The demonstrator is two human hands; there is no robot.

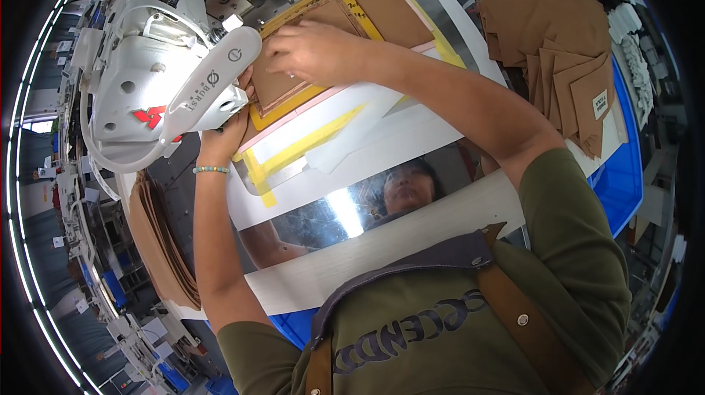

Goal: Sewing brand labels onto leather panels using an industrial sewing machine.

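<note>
A brown panel (323,64) lies inside a yellow-edged rectangular template (286,113) with a narrow inner border, on a taped white sheet (411,127) under a white sewing machine head (132,86). My right hand (312,49) rests on the panel, fingers bent and apart. My left hand (228,127) is at the template's left side, beside the machine head, which hides much of it; a few fingertips show near the panel's edge, and I cannot make out whether they grip anything. Yellow tape and a pink strip run along the template's lower side.
Brown pieces (547,42) are piled at the right, over a blue bin (617,189). More long brown pieces (154,241) stand at the lower left. A reflective metal plate (323,222) and pale board (382,252) lie in front of me. Rows of machines line the far left.
</note>
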